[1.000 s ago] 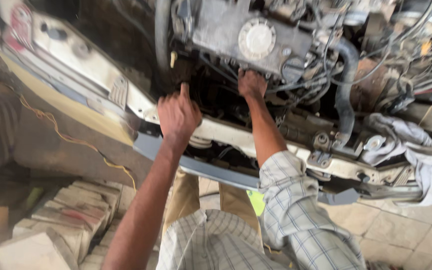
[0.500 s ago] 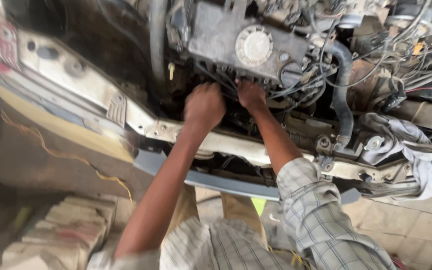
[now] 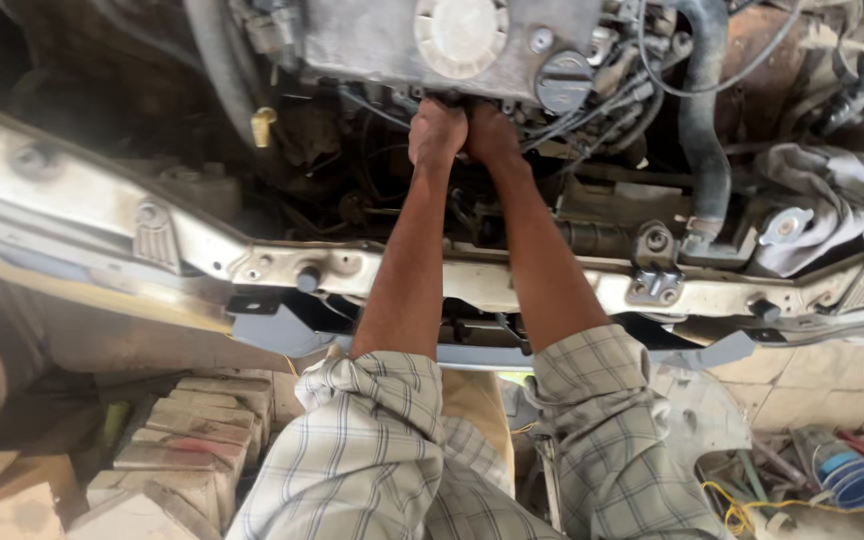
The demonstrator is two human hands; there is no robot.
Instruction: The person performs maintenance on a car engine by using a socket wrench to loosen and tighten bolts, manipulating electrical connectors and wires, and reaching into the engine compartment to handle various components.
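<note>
Head view: engine bay of a car, bonnet side open, seen from above and in front.
Left hand [image 3: 438, 132]: reaching over the front crossmember [image 3: 472, 280] into the bay, pressed against the right hand, knuckles up, just below the grey engine cover [image 3: 392, 40].
Left fingers: curled down and in toward the engine; what they close on hidden, grip cannot be told.
Right hand [image 3: 492, 135]: side by side with the left, touching it, at the same spot under the lower edge of the engine cover.
Right fingers: tucked out of sight among wires and hoses; open or closed cannot be told.
Work point: dark gap below the engine cover, between the round pale cap [image 3: 460, 30] and the black filler cap [image 3: 564, 80], amid thin black wires.
Forearms: bare, crossing the crossmember close together; checked shirt sleeves [image 3: 592, 400] rolled to the elbow.
Black hose [image 3: 704, 130]: thick, curving down to the right of the hands, well apart from them.
Yellow dipstick handle [image 3: 264, 125]: left of the hands, near a dark pipe.
Grey cloth [image 3: 842, 210]: bunched on the right end of the bay.
Brick stack [image 3: 182, 440]: on the floor, lower left, under the car's front.
Blue round container [image 3: 852, 480]: on the floor, lower right, among wires and clutter.
</note>
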